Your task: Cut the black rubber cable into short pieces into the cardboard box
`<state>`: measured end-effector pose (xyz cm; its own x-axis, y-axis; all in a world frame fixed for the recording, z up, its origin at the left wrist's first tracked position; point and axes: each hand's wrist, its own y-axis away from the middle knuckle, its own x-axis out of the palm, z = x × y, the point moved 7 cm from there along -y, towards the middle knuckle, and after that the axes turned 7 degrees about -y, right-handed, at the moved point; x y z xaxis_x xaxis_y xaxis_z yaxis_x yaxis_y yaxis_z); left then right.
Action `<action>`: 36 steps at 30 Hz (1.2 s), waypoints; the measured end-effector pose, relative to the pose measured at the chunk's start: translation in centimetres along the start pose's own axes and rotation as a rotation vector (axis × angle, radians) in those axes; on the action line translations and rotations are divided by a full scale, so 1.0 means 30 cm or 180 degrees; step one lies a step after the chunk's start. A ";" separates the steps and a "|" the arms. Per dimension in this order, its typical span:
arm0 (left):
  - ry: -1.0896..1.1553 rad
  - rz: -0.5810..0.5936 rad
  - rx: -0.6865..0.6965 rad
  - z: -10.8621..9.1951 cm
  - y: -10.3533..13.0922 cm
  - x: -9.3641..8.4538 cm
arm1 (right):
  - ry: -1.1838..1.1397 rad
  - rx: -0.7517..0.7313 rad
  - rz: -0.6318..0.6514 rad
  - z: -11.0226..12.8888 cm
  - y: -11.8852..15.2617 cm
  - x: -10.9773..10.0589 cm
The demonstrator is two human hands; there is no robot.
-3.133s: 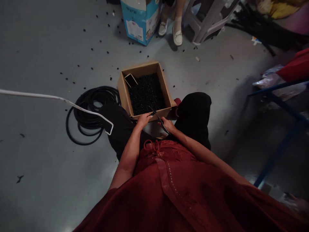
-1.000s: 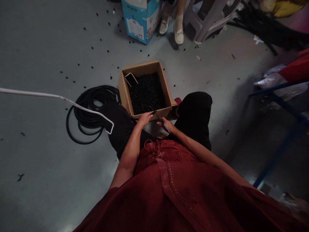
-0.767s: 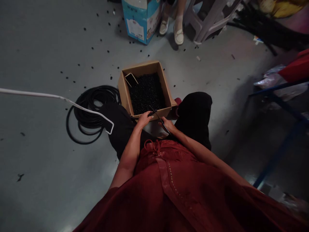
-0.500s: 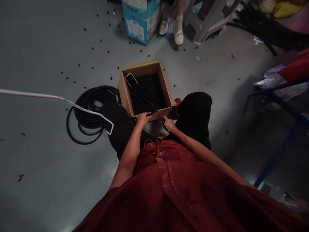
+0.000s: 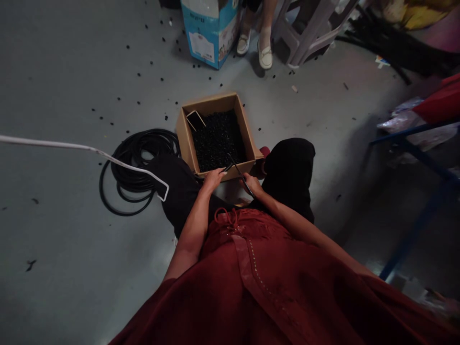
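Observation:
My left hand (image 5: 213, 179) is closed around a black rubber cord (image 5: 227, 167), whose short end sticks out toward the right over the near edge of a cardboard box (image 5: 241, 168). In my right hand (image 5: 253, 185) is a pair of scissors (image 5: 237, 169), the blades pointing up and left across the cord's end. Whether the blades touch the cord I cannot tell. Below them the box holds a heap of small black pieces (image 5: 219, 136). A dark rectangular thing with a pale rim (image 5: 196, 120) leans in its far left corner.
A coil of black cord (image 5: 122, 165) lies on the floor by my left leg. A white cable (image 5: 72, 143) crosses from the left. Beyond the box are a blue carton (image 5: 204, 36), a person's shoes (image 5: 265, 56) and a plastic stool (image 5: 300, 48). A blue metal frame (image 5: 420, 215) stands at right.
The cord's end sticking out of my left hand looks shorter and tilts upward more. The scissors have shifted slightly to the right. The rest of the scene stays nearly the same.

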<state>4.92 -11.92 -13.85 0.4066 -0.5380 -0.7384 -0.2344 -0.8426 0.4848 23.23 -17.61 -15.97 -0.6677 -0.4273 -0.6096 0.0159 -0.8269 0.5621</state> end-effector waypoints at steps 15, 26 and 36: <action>0.0382 -0.0169 -0.0030 0.011 -0.023 -0.013 | -0.0667 -0.0198 0.0105 -0.003 0.012 0.025; 0.0337 -0.0031 0.0092 -0.008 -0.014 -0.006 | -0.0786 -0.0193 0.0187 -0.016 -0.003 0.040; 0.0237 0.0097 0.0119 -0.012 -0.011 0.004 | -0.0828 -0.0134 0.0293 -0.004 0.009 0.031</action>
<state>5.38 -11.70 -13.93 0.4629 -0.5613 -0.6860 -0.2799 -0.8269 0.4877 22.70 -18.27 -16.46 -0.8305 -0.3975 -0.3901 0.1127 -0.8058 0.5813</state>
